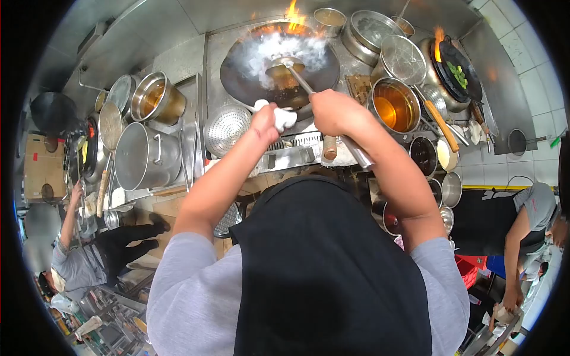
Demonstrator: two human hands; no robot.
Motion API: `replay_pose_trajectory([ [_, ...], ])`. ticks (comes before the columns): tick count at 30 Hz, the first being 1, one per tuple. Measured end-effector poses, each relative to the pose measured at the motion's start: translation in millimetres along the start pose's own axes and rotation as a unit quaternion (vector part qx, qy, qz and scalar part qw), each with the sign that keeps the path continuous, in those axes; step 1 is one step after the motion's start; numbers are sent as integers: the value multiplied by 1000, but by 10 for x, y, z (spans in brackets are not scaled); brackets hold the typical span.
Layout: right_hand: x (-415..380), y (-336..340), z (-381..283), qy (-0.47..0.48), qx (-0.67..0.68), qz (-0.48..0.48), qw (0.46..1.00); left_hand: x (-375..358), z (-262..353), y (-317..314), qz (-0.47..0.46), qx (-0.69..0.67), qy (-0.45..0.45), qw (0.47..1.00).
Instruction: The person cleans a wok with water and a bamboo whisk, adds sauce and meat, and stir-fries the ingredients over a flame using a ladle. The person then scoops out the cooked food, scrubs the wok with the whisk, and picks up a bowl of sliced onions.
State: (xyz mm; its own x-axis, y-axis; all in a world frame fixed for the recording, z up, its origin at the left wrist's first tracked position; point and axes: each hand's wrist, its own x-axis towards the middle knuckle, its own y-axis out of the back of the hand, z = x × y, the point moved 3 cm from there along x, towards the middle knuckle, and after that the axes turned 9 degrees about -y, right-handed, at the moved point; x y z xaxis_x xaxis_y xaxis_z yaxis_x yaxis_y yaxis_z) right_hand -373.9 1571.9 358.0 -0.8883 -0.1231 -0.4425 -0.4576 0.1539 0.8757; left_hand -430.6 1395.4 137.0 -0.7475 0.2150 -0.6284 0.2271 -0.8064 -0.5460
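Note:
A large dark wok (pixel 240 74) sits over flames at the back centre, with white smoke above it. My left hand (pixel 265 126) is closed on a white cloth (pixel 285 118) at the wok's near rim. In my right hand (pixel 332 111) is the handle of a metal ladle (pixel 289 65); its bowl is inside the wok, over brownish contents. The ladle's handle runs down past my wrist toward a metal tip. Below my right hand lies a wooden handle end (pixel 329 147). Left of the wok, near my left forearm, rests a round perforated strainer (pixel 228 129).
Pots with amber liquid stand left (pixel 155 98) and right (pixel 395 107). A big steel pot (pixel 147 155) is at the left. A second wok (pixel 466 71) with greens is at the right, beside a flame. Co-workers stand at far left (pixel 83 261) and far right (pixel 522 225).

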Motion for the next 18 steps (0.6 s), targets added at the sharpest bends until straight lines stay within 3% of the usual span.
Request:
replay_pose_trajectory([
  [1, 63, -48, -1, -11, 16, 12, 1000, 231, -165, 198, -10, 30, -37, 999],
  [2, 129, -100, 18, -19, 10, 18, 1000, 319, -316, 390, -71, 30, -2, 997],
  [3, 84, -94, 20, -22, 18, 39, 999, 279, -436, 448, 5, 41, 0, 999],
  [4, -3, -54, 15, -17, 15, 37, 999, 111, -480, 459, -1, 59, 31, 998],
  [6, -113, 71, 5, -9, 7, 30, 999, -237, -341, 240, -3, 71, 64, 995],
  [8, -144, 111, -35, 4, -4, -12, 1000, -552, -92, -77, -7, 42, 10, 999],
  [9, -88, 61, -56, 8, -4, -15, 1000, -362, 28, -45, -63, 24, 32, 997],
  [11, 118, -73, -52, -1, 13, 24, 1000, -291, 189, -203, 36, 29, -13, 999],
  [13, 258, -223, -68, 4, -2, 28, 1000, 339, -163, 256, -12, 28, -54, 998],
  [15, 296, -276, -45, -21, 21, 87, 996, 87, -327, 281, 51, 77, -48, 995],
  [18, -73, 38, -101, -20, 12, 36, 999, -285, -405, 261, 33, 49, 91, 994],
])
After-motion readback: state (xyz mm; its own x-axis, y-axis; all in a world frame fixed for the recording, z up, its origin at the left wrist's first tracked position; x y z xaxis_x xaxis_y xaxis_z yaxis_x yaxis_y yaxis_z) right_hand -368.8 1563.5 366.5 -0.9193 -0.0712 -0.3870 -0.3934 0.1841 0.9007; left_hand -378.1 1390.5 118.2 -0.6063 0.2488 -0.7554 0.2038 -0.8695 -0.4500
